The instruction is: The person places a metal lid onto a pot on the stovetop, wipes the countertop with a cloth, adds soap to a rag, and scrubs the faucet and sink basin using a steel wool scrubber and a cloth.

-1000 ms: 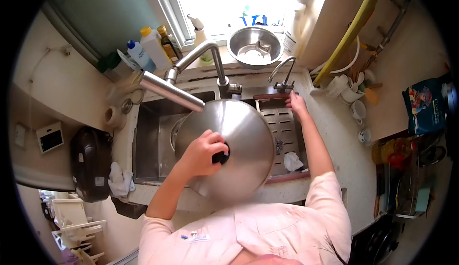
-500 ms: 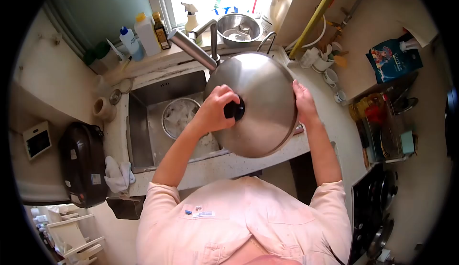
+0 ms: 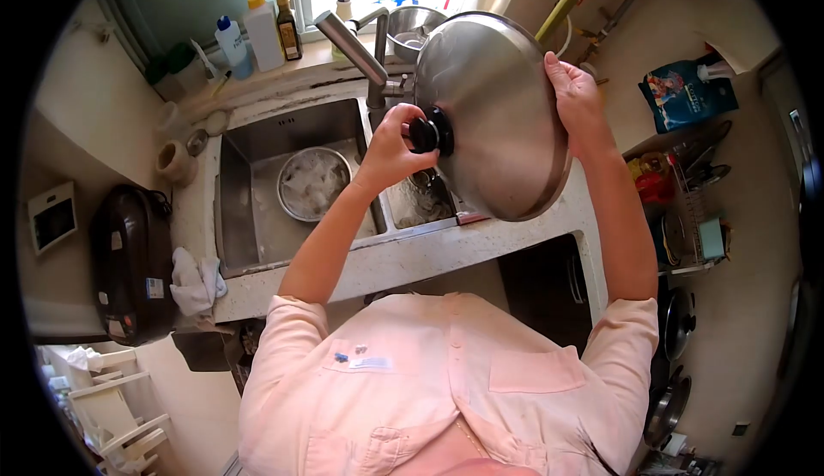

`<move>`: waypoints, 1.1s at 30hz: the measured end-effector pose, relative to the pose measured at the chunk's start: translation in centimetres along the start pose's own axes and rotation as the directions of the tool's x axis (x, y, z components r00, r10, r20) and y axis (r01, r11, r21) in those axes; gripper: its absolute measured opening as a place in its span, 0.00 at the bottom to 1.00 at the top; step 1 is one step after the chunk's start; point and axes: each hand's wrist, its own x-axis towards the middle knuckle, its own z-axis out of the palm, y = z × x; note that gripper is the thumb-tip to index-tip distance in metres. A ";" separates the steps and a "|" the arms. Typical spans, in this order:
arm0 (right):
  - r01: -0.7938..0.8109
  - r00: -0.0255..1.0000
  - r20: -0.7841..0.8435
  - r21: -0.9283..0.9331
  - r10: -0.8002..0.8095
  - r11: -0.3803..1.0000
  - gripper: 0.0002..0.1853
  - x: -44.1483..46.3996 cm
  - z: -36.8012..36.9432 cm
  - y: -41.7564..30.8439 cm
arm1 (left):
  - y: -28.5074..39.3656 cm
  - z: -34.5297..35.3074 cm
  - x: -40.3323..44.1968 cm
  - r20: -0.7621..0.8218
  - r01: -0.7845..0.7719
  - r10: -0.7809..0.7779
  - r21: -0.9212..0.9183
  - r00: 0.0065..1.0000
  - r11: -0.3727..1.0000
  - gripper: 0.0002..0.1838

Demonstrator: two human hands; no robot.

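A large steel lid (image 3: 502,124) is held up and tilted over the right part of the sink and the counter. My left hand (image 3: 396,145) grips its black knob (image 3: 431,132). My right hand (image 3: 577,94) holds the lid's right rim, thumb on the outer face. Below and left of the lid, a round metal bowl (image 3: 314,184) with whitish contents sits in the left sink basin (image 3: 257,234). The lid hides part of the right basin (image 3: 418,203).
The faucet (image 3: 352,48) stands behind the lid's left edge. Bottles (image 3: 263,34) and a steel bowl (image 3: 412,26) line the windowsill. A dark appliance (image 3: 133,261) and a white cloth (image 3: 196,280) are at the left. A wire rack (image 3: 691,218) stands at the right.
The lid has moved up and right from over the sink and tipped steeper. My right hand has gone from the small tap to the lid's rim. The bowl in the left basin has come into view.
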 end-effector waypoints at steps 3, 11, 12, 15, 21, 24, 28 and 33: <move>0.024 1.000 0.014 -0.011 -0.024 1.000 0.17 -0.7 -0.3 -0.7 | 0.0 0.8 -0.7 -0.002 0.092 -0.093 -0.127 0.996 0.988 0.30; 0.227 0.974 0.084 -0.309 -0.211 0.924 0.20 -2.2 -1.7 -0.8 | 0.2 3.4 -3.8 0.303 0.496 -0.436 -0.744 0.848 0.447 0.21; 0.230 0.973 0.100 -0.392 -0.208 0.891 0.20 -2.3 -2.2 -0.6 | -0.9 3.6 -4.1 0.331 0.486 -0.403 -0.786 0.853 0.383 0.20; 0.427 0.892 0.102 -0.508 -0.440 0.748 0.18 -2.8 -2.3 1.7 | -1.5 4.8 -5.0 0.227 0.463 -0.526 -0.803 0.820 0.376 0.17; 0.409 0.909 0.078 -0.357 -0.410 0.840 0.20 -4.3 -3.3 2.6 | -0.6 5.9 -7.3 -0.094 0.141 -0.178 -0.311 0.980 0.940 0.09; 0.307 0.951 0.053 -0.306 -0.306 0.901 0.20 -5.4 -3.5 3.8 | 0.5 5.3 -7.8 0.080 0.375 -0.464 -0.714 0.882 0.590 0.10; 0.321 0.941 0.008 -0.344 -0.339 0.882 0.20 -6.9 -3.7 2.4 | 1.1 5.7 -8.1 0.103 0.418 -0.552 -0.770 0.828 0.483 0.16; 0.426 0.884 -0.019 -0.379 -0.467 0.822 0.18 -8.2 -3.6 3.3 | 1.9 6.5 -7.4 0.063 0.373 -0.571 -0.814 0.819 0.446 0.07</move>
